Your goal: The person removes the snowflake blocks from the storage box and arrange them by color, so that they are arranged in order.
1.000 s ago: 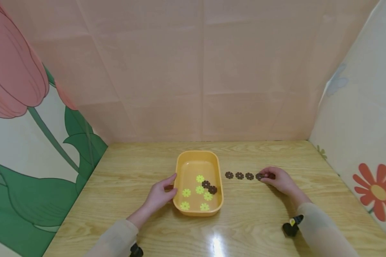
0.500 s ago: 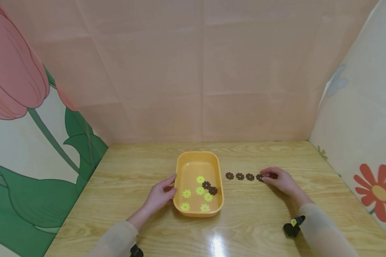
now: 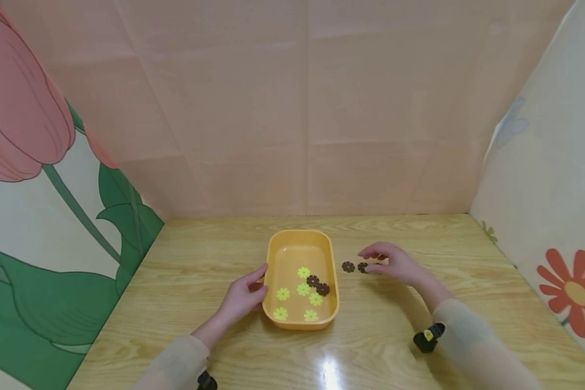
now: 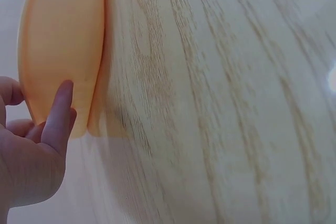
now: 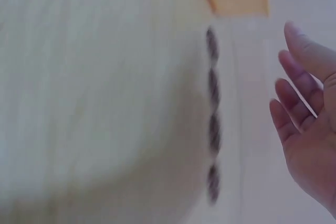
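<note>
The yellow-orange tray [image 3: 298,326] stands mid-table, yellow flower-shaped pieces [image 3: 283,294] and two brown ones [image 3: 323,290] inside it. Against its left side rests my left hand [image 3: 239,297], thumb and index finger spread; the left wrist view shows those fingers [image 4: 60,103] touching the outer wall [image 4: 63,30]. To the tray's right, brown flower-shaped pieces [image 3: 348,266] lie in a row, all separate from the tray. My right hand [image 3: 395,264] is over the row's right part and hides some of it. In the right wrist view, the right hand [image 5: 310,108] has loosely bent fingers, nothing between them.
Pale wood table [image 3: 214,238] reaches back to a pink cloth wall [image 3: 234,135]. Printed side panels with a tulip [image 3: 24,103] and a red flower [image 3: 575,292] flank it. A black device [image 3: 426,338] hangs at the right wrist.
My right hand has let go of the brown piece at the row's right end and moved left over the row. The left hand and tray have hardly changed position.
</note>
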`<state>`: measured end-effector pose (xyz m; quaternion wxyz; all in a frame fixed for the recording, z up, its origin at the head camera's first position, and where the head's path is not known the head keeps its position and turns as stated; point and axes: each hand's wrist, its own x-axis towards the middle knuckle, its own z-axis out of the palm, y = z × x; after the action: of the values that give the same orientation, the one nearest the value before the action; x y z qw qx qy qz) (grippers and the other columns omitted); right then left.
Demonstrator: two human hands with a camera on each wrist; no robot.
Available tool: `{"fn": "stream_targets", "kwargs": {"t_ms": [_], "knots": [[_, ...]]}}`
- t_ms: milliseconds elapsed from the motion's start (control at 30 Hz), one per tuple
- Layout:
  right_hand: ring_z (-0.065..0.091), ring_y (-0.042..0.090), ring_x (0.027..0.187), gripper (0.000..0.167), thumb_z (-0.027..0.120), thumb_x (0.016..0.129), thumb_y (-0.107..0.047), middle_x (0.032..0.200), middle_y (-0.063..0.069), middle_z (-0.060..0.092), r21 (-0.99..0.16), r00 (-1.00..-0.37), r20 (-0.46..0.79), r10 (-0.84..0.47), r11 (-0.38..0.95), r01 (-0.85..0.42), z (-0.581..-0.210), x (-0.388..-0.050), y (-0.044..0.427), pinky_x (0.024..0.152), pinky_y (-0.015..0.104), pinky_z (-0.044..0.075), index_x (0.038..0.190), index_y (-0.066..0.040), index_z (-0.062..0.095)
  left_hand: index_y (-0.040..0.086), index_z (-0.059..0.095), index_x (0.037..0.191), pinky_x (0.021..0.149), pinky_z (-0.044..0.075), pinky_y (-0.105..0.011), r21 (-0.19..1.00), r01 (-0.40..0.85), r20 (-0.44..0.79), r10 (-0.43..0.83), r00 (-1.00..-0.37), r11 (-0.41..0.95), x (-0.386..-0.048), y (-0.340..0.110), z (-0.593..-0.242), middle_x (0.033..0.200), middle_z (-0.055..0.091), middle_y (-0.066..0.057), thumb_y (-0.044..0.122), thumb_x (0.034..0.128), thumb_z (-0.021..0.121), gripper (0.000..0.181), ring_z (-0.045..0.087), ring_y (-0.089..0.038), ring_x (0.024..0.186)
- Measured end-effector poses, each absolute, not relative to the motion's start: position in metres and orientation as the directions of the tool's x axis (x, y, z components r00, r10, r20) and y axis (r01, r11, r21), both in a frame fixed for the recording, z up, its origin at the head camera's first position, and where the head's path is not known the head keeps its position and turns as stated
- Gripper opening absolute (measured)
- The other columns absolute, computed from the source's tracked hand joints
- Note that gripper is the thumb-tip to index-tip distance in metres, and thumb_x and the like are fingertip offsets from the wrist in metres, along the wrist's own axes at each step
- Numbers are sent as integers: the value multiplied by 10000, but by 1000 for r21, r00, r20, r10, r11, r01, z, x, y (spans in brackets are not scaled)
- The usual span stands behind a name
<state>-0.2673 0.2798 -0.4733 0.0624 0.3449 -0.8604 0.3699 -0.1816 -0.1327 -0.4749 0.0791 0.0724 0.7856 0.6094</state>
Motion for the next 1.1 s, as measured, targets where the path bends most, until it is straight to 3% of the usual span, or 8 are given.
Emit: {"fn": "stream_targets", "kwargs": {"t_ms": [267,500,833,1100], "knots": [[581,226,1136,383,827,799,-151,1187,-17,667,-554,-637,294,-713,415,-721,-437,-270,213,996,516,476,1165,-120,716,25,436,1475,689,630,-350,967,37,-13,192,-981,254,-178,-130,-467,1457,452,-259,6,956,599,545,629,-303,1018],[575,206,1124,363,828,801,-165,1156,-49,681,-475,-473,201,-858,337,-813,-429,-282,173,1008,462,467,1145,-132,721,49,434,1485,684,629,-338,967,37,-16,205,-979,251,-183,-132,-477,1470,446,-241,27,958,604,554,627,-297,1023],[554,153,1128,370,810,814,-109,1165,-98,656,-481,-449,-20,-893,402,-779,-437,-293,148,1036,434,444,1168,-164,716,51,428,1488,678,630,-345,968,34,-18,205,-979,248,-182,-130,-478,1470,450,-231,22,958,605,560,622,-319,1040],[547,133,1130,440,835,781,-93,1192,-81,613,-349,-424,-127,-897,441,-827,-441,-297,138,1028,370,466,1189,-198,707,-15,411,1473,687,632,-382,972,43,-7,210,-978,232,-173,-127,-458,1435,445,-308,-14,950,586,552,600,-438,1054]]}}
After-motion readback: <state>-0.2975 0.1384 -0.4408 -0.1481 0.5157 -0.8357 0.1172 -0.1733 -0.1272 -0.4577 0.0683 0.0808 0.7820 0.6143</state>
